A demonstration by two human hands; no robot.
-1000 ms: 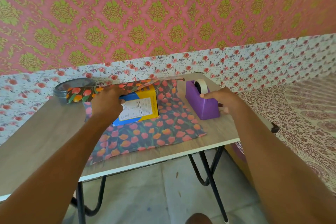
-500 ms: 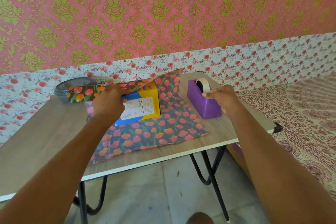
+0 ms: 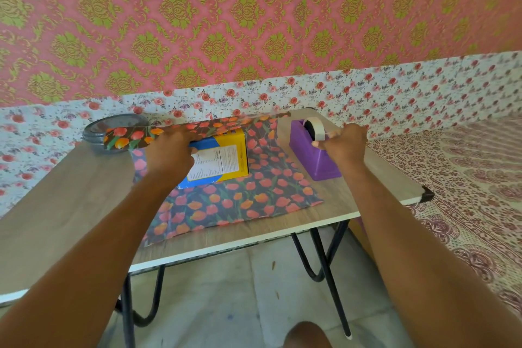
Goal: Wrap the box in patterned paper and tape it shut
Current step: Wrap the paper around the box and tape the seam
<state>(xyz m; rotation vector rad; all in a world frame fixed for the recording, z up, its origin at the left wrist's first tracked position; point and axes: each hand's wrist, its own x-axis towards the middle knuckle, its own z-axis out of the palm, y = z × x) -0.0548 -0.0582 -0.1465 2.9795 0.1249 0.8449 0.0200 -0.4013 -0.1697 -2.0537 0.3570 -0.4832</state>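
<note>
The box (image 3: 223, 158) lies on the patterned paper (image 3: 240, 200) in the middle of the table (image 3: 70, 192). The left hand (image 3: 169, 155) curls its fingers over a paper flap folded on the box top. To the right, the right hand (image 3: 343, 147) pinches the tape (image 3: 317, 130) at the purple dispenser (image 3: 316, 167).

Counted: one table (image 3: 70, 195), one box (image 3: 228, 150), one paper sheet (image 3: 240, 200), one dispenser (image 3: 316, 162), one tape roll (image 3: 318, 130), one dish (image 3: 97, 133), one left hand (image 3: 169, 155), one right hand (image 3: 346, 147).

white printed panel on the blue-and-yellow box (image 3: 219, 162), fine black print too small to read, no other text
</note>
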